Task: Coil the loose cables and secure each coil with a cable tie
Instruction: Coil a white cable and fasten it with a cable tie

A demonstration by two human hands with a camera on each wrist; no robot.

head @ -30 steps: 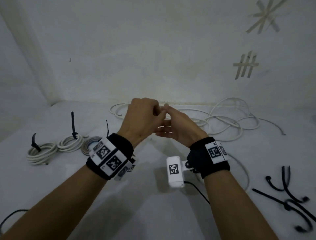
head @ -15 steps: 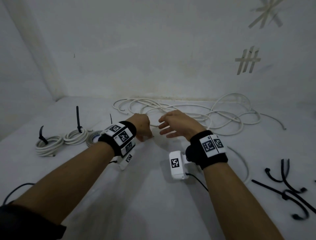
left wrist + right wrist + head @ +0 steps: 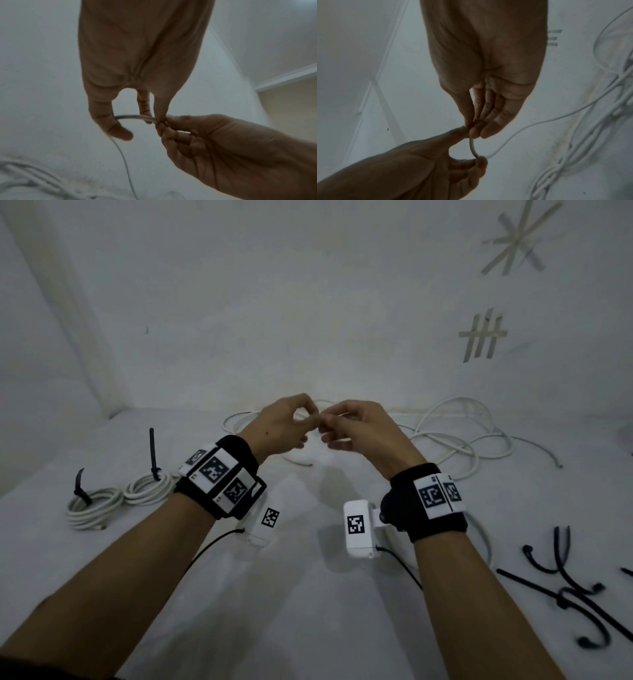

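Above the white desk [image 3: 308,594], both hands have risen from the surface where they were half a second ago. The left hand [image 3: 279,424] and right hand [image 3: 356,428] now pinch one short arc of thin white cable [image 3: 135,117] between them (the first loop, I judge); its loose tangle [image 3: 455,440] lies behind.

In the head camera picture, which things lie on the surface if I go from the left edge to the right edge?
Tied cable coil with a short black tie → second tied coil with a tall upright tie → left hand → right hand → loose white cable → black cable ties.
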